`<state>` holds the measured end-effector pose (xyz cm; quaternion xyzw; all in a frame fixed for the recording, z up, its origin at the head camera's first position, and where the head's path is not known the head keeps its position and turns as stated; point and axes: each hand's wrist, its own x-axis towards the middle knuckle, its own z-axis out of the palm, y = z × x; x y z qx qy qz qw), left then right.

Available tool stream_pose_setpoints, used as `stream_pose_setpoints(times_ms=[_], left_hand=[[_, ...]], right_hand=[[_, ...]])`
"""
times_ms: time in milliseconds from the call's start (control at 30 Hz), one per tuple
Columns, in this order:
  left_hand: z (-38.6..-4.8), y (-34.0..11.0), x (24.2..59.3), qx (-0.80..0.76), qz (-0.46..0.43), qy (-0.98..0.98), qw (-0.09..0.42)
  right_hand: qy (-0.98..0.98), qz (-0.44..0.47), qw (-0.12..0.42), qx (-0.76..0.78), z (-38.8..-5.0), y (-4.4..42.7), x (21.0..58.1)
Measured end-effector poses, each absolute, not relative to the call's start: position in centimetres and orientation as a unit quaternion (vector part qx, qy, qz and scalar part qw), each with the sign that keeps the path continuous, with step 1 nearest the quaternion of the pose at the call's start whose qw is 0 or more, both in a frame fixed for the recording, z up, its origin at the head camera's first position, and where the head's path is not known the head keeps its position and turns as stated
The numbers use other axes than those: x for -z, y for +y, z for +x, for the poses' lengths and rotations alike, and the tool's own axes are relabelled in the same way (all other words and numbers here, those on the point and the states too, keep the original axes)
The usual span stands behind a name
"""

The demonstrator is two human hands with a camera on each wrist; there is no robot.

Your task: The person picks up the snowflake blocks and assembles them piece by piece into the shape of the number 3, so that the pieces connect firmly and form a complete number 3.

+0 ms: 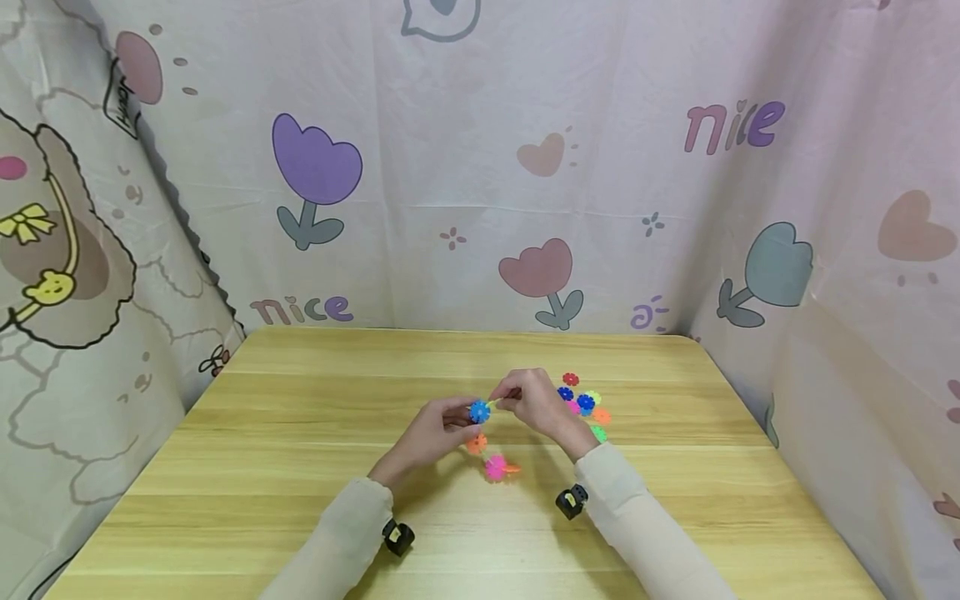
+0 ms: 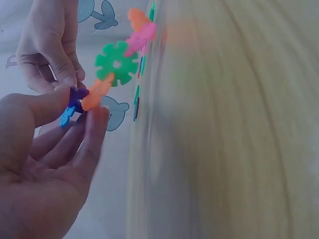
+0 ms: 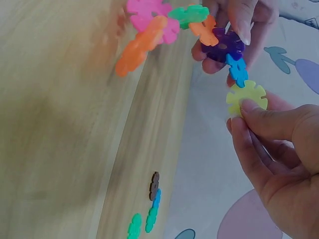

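Observation:
A chain of slotted snowflake discs hangs between the two hands above the table. My left hand (image 1: 433, 433) pinches the purple disc (image 3: 223, 46) between thumb and fingers. From it run an orange disc (image 2: 97, 92), a green disc (image 2: 117, 63), a pink disc (image 1: 496, 467) and an end orange disc (image 3: 141, 46). On the purple disc's other side sits a blue disc (image 3: 237, 70). My right hand (image 1: 536, 406) grips a yellow disc (image 3: 247, 94) with thumb and fingertips; its edge meets the blue disc, though how deep the slots sit I cannot tell.
Several loose discs lie right of the hands, among them a red disc (image 1: 571, 379), an orange disc (image 1: 602, 415) and a green disc (image 1: 598, 433). The wooden table (image 1: 225, 500) ends at a printed curtain (image 1: 420, 250).

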<state>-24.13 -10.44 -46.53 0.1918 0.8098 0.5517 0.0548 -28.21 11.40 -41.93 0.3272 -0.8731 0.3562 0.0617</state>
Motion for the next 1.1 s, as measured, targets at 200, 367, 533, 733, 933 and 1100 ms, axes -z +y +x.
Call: stream_pose_setpoints(times_ms=[200,367,533,733,933,1100], left_hand=[[-24.1,-10.5,46.6,-0.563,0.195,0.801,0.062],[-24.1,-10.3,46.5,-0.573,0.192,0.794,0.065],[-24.2,-10.2,46.6,-0.565,0.188,0.801,0.059],[-24.2,-10.2,46.7,-0.562,0.186,0.805,0.047],[-24.3,-10.5,46.5,-0.561,0.192,0.803,0.050],[-24.4,-10.8,46.3,-0.557,0.198,0.805,0.052]], right_hand=[[-0.872,0.331,0.069,-0.354,-28.1,11.4,41.8],[-0.874,0.328,0.072,-0.352,-28.1,11.4,41.9],[-0.875,0.329,0.066,-0.350,-28.0,11.5,42.0],[-0.871,0.335,0.057,-0.354,-28.1,11.5,42.2],[-0.862,0.350,0.072,-0.359,-28.1,11.3,42.7],[-0.857,0.360,0.095,-0.356,-28.2,11.1,43.0]])
